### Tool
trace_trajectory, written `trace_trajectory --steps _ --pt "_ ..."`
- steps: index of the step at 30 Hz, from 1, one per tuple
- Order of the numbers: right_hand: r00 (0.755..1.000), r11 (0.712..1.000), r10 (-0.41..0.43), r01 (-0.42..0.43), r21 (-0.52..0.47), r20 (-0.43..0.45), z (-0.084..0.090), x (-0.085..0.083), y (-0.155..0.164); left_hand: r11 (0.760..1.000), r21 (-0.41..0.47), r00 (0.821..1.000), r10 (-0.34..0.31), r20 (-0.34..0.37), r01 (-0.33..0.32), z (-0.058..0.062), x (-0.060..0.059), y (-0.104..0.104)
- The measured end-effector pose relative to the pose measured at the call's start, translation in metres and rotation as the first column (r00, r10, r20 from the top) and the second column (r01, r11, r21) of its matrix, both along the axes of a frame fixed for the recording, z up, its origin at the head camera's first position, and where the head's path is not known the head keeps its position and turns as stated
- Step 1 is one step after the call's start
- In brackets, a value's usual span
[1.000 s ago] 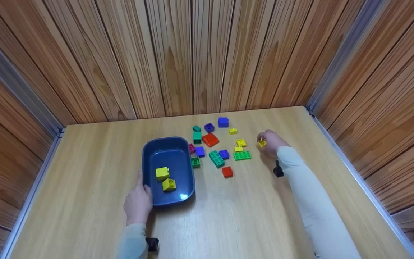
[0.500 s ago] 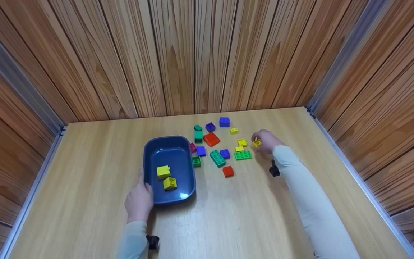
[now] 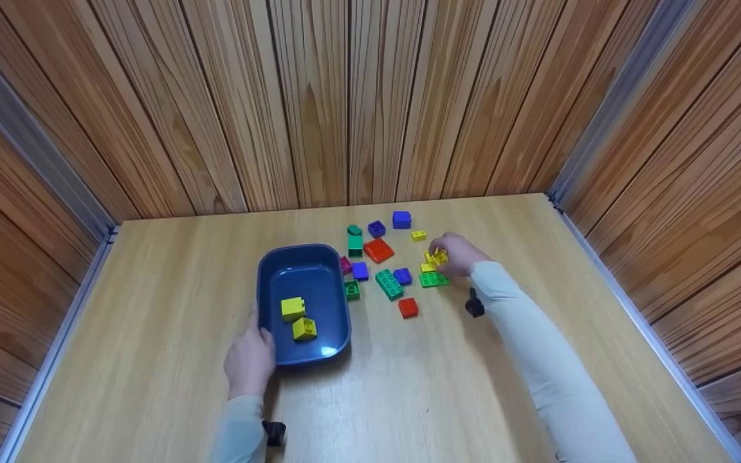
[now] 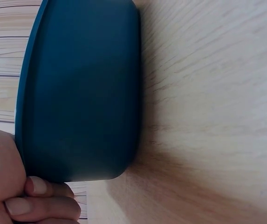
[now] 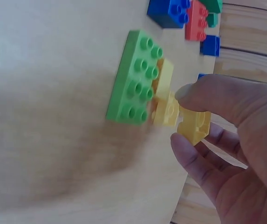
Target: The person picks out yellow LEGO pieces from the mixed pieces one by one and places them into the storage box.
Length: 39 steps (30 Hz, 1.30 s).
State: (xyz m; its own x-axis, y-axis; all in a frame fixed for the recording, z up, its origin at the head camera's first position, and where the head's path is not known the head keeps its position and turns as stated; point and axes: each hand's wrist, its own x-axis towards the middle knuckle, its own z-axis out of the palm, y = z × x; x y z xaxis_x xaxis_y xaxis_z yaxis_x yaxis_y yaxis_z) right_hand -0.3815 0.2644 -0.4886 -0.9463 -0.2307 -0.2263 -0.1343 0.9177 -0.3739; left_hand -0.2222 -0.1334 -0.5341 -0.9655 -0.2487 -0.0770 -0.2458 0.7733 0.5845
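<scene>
My left hand holds the left side of a dark blue tray, its index finger lying along the rim. In the left wrist view the other fingers curl at the tray's corner. Two yellow bricks sit inside the tray. My right hand pinches a yellow brick between thumb and fingers. Close beside that brick are two more yellow bricks on the table, next to a green eight-stud brick.
Between the tray and my right hand lie several loose bricks: a long green brick, a red brick, an orange-red brick and a blue brick. A small yellow brick lies farther back. Wood-panelled walls enclose the table.
My right hand has moved left with the yellow brick, from the right of the pile to over the two yellow bricks by the green one. The left hand and tray stay put.
</scene>
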Motion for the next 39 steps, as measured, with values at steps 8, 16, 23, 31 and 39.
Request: trace_trajectory --steps 8,16,23,31,39 --pt "0.999 0.999 0.012 -0.011 -0.045 0.033 0.000 0.000 -0.017 1.000 0.015 1.000 -0.001 0.011 0.001 -0.001 0.003 -0.004" --pt "0.997 0.996 0.072 -0.072 -0.054 0.003 0.005 -0.001 -0.040 1.000 0.012 1.000 0.006 0.027 -0.006 0.000 0.002 -0.006" --pt "0.993 0.992 0.115 -0.115 -0.056 -0.012 0.015 0.003 -0.060 1.000 0.025 1.000 0.003 0.017 -0.003 -0.002 0.001 -0.004" --pt "0.990 0.986 0.141 -0.142 -0.088 -0.021 0.027 0.010 -0.082 0.999 0.033 1.000 0.011 0.004 -0.011 -0.002 -0.001 0.000" --pt "0.980 0.976 0.184 -0.190 -0.102 -0.071 0.036 0.013 -0.110 0.999 0.039 1.000 0.011 0.001 -0.011 -0.001 0.000 0.000"
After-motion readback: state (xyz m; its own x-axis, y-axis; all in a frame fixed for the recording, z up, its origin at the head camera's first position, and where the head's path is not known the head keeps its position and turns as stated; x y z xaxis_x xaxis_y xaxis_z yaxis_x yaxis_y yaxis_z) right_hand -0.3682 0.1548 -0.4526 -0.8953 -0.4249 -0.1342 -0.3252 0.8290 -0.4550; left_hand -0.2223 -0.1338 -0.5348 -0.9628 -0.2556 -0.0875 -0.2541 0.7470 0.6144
